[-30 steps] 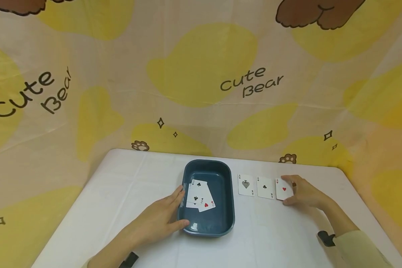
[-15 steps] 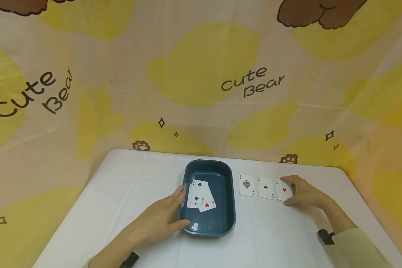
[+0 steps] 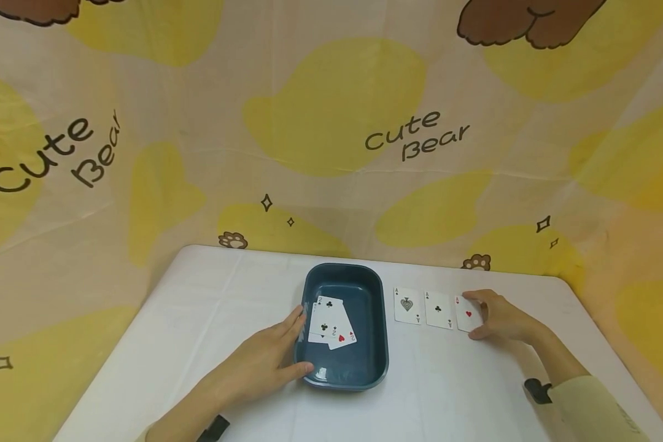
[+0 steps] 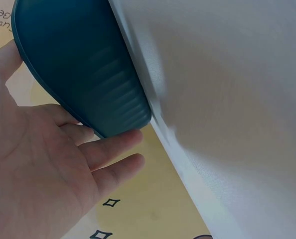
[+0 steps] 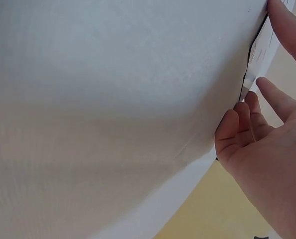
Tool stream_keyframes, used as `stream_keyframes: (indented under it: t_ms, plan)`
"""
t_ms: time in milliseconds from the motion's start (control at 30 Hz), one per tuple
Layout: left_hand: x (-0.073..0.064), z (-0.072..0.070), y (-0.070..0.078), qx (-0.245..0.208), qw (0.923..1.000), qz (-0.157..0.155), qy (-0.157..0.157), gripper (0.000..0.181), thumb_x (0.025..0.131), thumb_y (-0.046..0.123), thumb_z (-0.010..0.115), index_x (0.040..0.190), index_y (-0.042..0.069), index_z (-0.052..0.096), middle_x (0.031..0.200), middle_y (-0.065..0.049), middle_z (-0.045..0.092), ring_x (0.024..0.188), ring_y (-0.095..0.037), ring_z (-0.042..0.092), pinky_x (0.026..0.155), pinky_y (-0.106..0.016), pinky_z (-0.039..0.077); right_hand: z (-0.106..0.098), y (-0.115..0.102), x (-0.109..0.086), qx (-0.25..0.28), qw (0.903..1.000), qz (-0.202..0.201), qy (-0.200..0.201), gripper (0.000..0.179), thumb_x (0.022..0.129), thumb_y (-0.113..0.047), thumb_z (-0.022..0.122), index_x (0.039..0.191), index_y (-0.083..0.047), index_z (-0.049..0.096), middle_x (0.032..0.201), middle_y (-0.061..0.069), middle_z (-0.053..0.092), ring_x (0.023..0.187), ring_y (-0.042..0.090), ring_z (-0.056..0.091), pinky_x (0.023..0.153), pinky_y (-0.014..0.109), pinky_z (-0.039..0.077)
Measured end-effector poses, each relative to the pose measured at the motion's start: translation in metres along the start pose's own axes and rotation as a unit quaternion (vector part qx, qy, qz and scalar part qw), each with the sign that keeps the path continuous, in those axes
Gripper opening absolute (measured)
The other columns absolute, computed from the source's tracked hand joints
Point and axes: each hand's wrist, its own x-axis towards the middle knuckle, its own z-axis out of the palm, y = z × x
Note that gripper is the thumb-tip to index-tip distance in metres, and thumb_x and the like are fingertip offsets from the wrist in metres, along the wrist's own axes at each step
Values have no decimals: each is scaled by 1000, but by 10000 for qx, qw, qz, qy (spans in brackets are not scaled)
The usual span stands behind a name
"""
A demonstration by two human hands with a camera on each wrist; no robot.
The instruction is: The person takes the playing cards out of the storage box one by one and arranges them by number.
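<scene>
Right hand [image 3: 503, 316] on the ace of hearts [image 3: 467, 315]: an edge-only hold that could slip.
The card is at the right end of the row on the table [image 3: 436, 387], just beside the ace of clubs [image 3: 438, 310], with the ace of spades [image 3: 406, 306] beyond; the right grip pinches it, thumb at the near edge, fingers at the far one. Squeezed too hard, so thin a card could bow and spring loose; held too lightly, it could slide sideways and knock the ace of clubs. The left hand [image 3: 259, 363] has its grip spread wide, thumb and fingertips against the left side of the tray [image 3: 367, 307], not closed round it. A hard push there could shift the tray toward the ace of spades, or slide the loose twos [image 3: 331, 322] inside.
</scene>
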Motion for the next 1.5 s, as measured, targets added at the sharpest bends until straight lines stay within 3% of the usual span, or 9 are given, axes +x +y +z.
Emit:
stream_keyframes:
  t_ms: [267, 467, 633, 1033, 1500]
  plan:
    - [-1, -1, 0, -48, 10000, -18, 1, 94, 97, 65, 62, 166, 10, 29, 175, 0, 17, 149, -36, 41, 116, -56, 41, -2, -5, -2, -101, 9998, 118, 142, 95, 76, -26, 94, 155, -1, 45, 149, 33, 41, 128, 52, 46, 100, 71, 45]
    - [-2, -1, -1, -74, 10000, -35, 5, 94, 97, 65, 62, 166, 11, 29, 175, 1, 16, 150, -36, 41, 117, -56, 40, -2, -17, -6, 327, 9986, -39, 412, 85, 88, -29, 86, 156, -4, 42, 151, 30, 36, 127, 54, 46, 93, 65, 50]
    - [-1, -1, -2, -59, 10000, -5, 25, 94, 97, 64, 63, 166, 10, 29, 175, 0, 17, 149, -36, 41, 117, -56, 40, 1, -32, -5, 535, 9958, -378, 641, 77, 93, -26, 80, 155, -1, 43, 152, 28, 38, 126, 51, 48, 97, 63, 48]
    - [-1, 1, -1, -62, 10000, 24, 34, 94, 97, 66, 61, 166, 10, 29, 175, 1, 16, 150, -35, 40, 118, -55, 39, 13, -73, -5, 513, 9829, -1292, 1207, 69, 93, -18, 81, 150, 0, 48, 150, 24, 48, 128, 48, 51, 100, 66, 47]
    - [-1, 0, -1, -10, 10000, 9, 10, 94, 98, 65, 62, 167, 11, 27, 175, 1, 16, 149, -36, 41, 117, -55, 40, 26, -113, -1, 601, 9730, -1857, 1234, 67, 91, -13, 82, 149, -4, 50, 146, 21, 51, 129, 41, 52, 104, 65, 45]
